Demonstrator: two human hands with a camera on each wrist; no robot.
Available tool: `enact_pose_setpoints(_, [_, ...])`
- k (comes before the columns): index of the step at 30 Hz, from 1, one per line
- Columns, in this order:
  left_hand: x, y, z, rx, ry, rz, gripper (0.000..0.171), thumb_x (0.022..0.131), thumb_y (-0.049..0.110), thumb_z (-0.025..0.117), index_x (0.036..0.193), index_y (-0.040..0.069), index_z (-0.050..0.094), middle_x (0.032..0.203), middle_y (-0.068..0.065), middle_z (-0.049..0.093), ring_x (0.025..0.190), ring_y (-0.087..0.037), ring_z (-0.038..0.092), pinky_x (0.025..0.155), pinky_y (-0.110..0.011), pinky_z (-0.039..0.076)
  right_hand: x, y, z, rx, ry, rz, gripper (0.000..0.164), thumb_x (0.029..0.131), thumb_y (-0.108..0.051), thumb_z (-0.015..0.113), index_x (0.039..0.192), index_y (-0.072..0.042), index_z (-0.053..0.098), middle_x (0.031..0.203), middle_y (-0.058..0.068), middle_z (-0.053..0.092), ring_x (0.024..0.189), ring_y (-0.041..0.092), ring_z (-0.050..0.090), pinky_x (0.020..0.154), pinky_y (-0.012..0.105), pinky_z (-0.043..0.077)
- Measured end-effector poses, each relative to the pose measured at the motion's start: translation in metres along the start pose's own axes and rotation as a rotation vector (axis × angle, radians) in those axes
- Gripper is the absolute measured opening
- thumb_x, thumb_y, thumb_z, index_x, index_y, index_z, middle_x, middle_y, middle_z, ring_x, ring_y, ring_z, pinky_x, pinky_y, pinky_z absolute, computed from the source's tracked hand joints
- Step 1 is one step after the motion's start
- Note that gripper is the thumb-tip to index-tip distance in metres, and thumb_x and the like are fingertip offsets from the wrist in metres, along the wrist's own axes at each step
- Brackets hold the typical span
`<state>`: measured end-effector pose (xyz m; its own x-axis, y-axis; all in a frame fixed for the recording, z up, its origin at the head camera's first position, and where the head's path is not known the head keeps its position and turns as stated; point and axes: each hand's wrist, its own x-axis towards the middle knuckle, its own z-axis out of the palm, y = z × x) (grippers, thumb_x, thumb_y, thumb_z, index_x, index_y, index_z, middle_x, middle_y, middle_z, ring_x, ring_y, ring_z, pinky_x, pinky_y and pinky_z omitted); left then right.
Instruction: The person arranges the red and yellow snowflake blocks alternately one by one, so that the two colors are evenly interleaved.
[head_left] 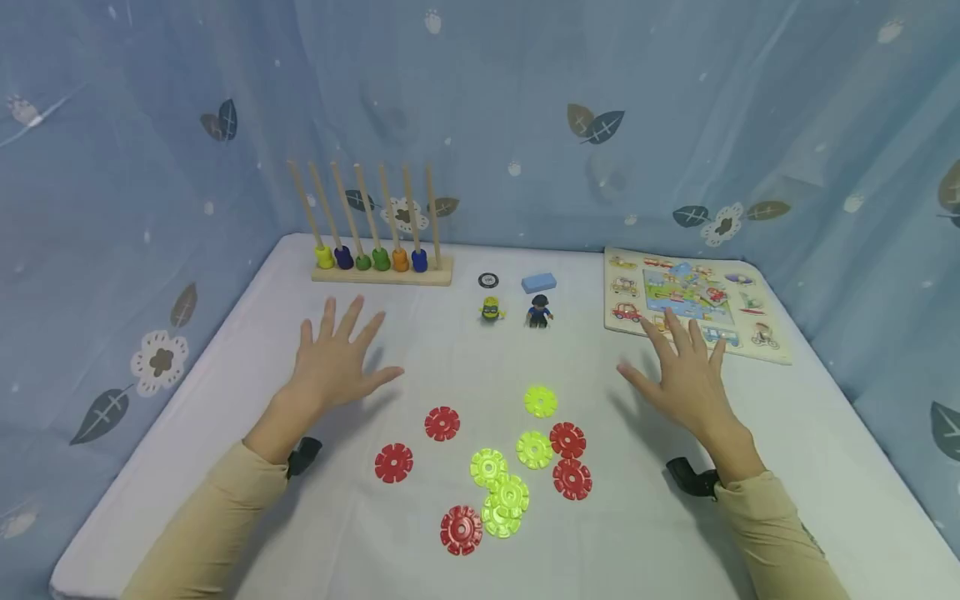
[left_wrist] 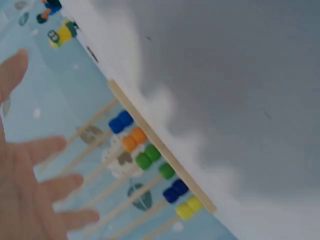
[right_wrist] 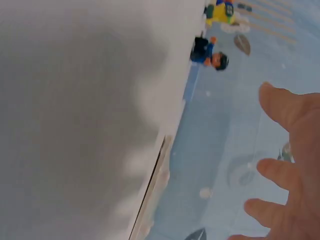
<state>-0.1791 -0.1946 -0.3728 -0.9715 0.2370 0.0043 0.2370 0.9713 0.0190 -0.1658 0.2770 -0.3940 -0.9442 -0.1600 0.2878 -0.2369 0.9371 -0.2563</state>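
Note:
Both hands hover over the white table with fingers spread, holding nothing. The left hand [head_left: 332,364] is nearest the wooden bead rack [head_left: 382,277], whose upright pegs carry coloured beads [left_wrist: 145,159]. My right hand [head_left: 686,383] has its fingertips overlapping the near edge of the wooden picture puzzle [head_left: 622,312] in the head view. Between and in front of the hands lie several flower-shaped plastic discs, among them a red disc [head_left: 442,423] and a yellow-green disc [head_left: 541,402]. Three yellow-green discs bunch together, two of them overlapping [head_left: 512,495].
Toward the back middle stand a yellow toy figure [head_left: 491,309] and a dark-haired figure in blue [head_left: 539,312]. Behind them lie a small black round piece [head_left: 488,280] and a light blue block [head_left: 538,282]. A blue patterned cloth [head_left: 510,125] surrounds the table [head_left: 315,542].

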Motion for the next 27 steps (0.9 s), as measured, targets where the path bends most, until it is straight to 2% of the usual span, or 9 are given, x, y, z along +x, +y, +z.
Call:
enact_pose_setpoints(2, [-0.004, 0.006, 0.004, -0.026, -0.031, 0.072, 0.087, 0.085, 0.066, 0.053, 0.153, 0.018, 0.028, 0.160, -0.019, 0.018, 0.145, -0.051, 0.012, 0.109, -0.071, 0.020, 0.000, -0.007, 0.004, -0.001, -0.033, -0.039, 0.074, 0.085, -0.048, 0.066, 0.145, -0.013, 0.041, 0.156, 0.024, 0.025, 0.140, 0.058, 0.018, 0.102, 0.081, 0.004])
enact_pose_setpoints(5, [-0.007, 0.018, 0.007, -0.073, -0.045, 0.169, 0.081, 0.085, 0.060, 0.059, 0.150, 0.017, 0.035, 0.153, -0.018, 0.036, 0.141, -0.046, 0.031, 0.106, -0.064, 0.033, 0.003, -0.019, 0.007, -0.015, -0.085, -0.116, 0.069, 0.085, -0.043, 0.068, 0.142, -0.012, 0.045, 0.153, 0.023, 0.031, 0.139, 0.057, 0.022, 0.103, 0.079, 0.010])
enact_pose_setpoints(9, [-0.010, 0.036, 0.008, -0.099, -0.084, 0.247, 0.075, 0.084, 0.056, 0.065, 0.145, 0.018, 0.043, 0.140, -0.014, 0.052, 0.129, -0.036, 0.049, 0.098, -0.054, 0.047, 0.012, -0.037, 0.010, -0.017, -0.183, -0.229, 0.063, 0.087, -0.041, 0.068, 0.139, -0.011, 0.049, 0.148, 0.020, 0.042, 0.138, 0.054, 0.029, 0.106, 0.075, 0.017])
enact_pose_setpoints(13, [-0.012, 0.053, 0.008, -0.121, -0.150, 0.293, 0.071, 0.082, 0.053, 0.069, 0.141, 0.020, 0.049, 0.136, -0.009, 0.056, 0.123, -0.028, 0.054, 0.094, -0.047, 0.051, 0.021, -0.054, 0.012, 0.020, -0.290, -0.326, 0.054, 0.087, -0.040, 0.068, 0.130, -0.009, 0.059, 0.139, 0.016, 0.055, 0.133, 0.044, 0.043, 0.108, 0.064, 0.031])
enact_pose_setpoints(18, [-0.014, 0.065, 0.008, -0.140, -0.207, 0.324, 0.065, 0.080, 0.049, 0.073, 0.136, 0.021, 0.054, 0.134, -0.004, 0.057, 0.123, -0.022, 0.054, 0.094, -0.043, 0.052, 0.028, -0.076, 0.017, 0.069, -0.422, -0.375, 0.042, 0.083, -0.036, 0.072, 0.118, -0.012, 0.066, 0.125, 0.007, 0.064, 0.117, 0.029, 0.058, 0.098, 0.049, 0.048])
enact_pose_setpoints(23, [-0.016, 0.071, 0.009, -0.135, -0.262, 0.346, 0.062, 0.078, 0.045, 0.076, 0.132, 0.021, 0.058, 0.132, -0.003, 0.058, 0.120, -0.020, 0.056, 0.096, -0.039, 0.051, 0.033, -0.097, 0.025, 0.064, -0.550, -0.407, 0.041, 0.080, -0.032, 0.074, 0.116, -0.015, 0.067, 0.118, 0.001, 0.064, 0.099, 0.017, 0.061, 0.090, 0.040, 0.053])
enact_pose_setpoints(27, [-0.016, 0.076, 0.011, -0.136, -0.286, 0.409, 0.056, 0.079, 0.039, 0.077, 0.129, 0.018, 0.061, 0.127, -0.003, 0.060, 0.113, -0.018, 0.058, 0.095, -0.035, 0.051, 0.037, -0.107, 0.029, 0.033, -0.601, -0.459, 0.037, 0.077, -0.029, 0.076, 0.112, -0.016, 0.069, 0.112, -0.002, 0.063, 0.093, 0.013, 0.058, 0.090, 0.038, 0.052])
